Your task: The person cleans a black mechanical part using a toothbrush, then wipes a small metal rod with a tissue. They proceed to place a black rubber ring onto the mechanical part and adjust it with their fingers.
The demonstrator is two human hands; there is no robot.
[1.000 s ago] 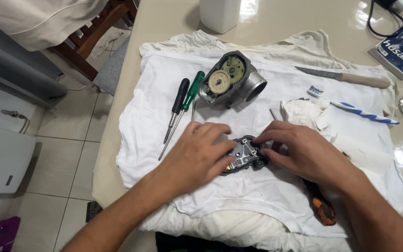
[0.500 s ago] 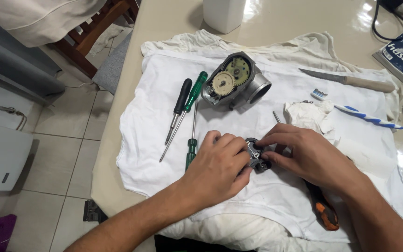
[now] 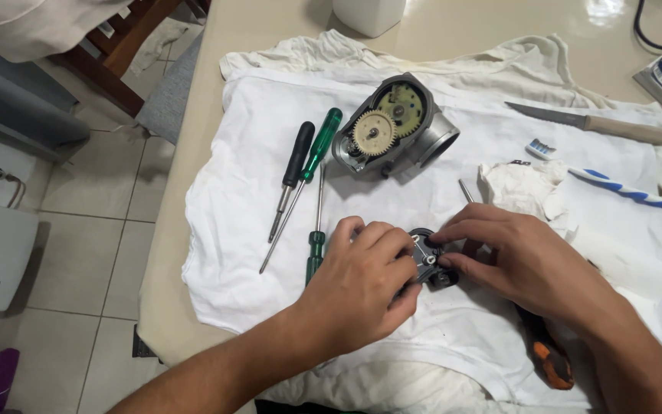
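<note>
Both hands meet over a small dark metal part near the middle of the white cloth spread on the counter. The left hand is curled around the part's left side, fingers closed on it; the right hand pinches its right edge with fingertips, and between them most of the part is hidden.

Just left of the left hand lies a green-handled screwdriver, with a black-handled screwdriver and a longer green screwdriver farther off. Beyond the hands sits a grey housing with exposed gears.

To the right are a crumpled white rag, a blue and white toothbrush and, farther, a knife. An orange and black tool shows under the right forearm.
</note>
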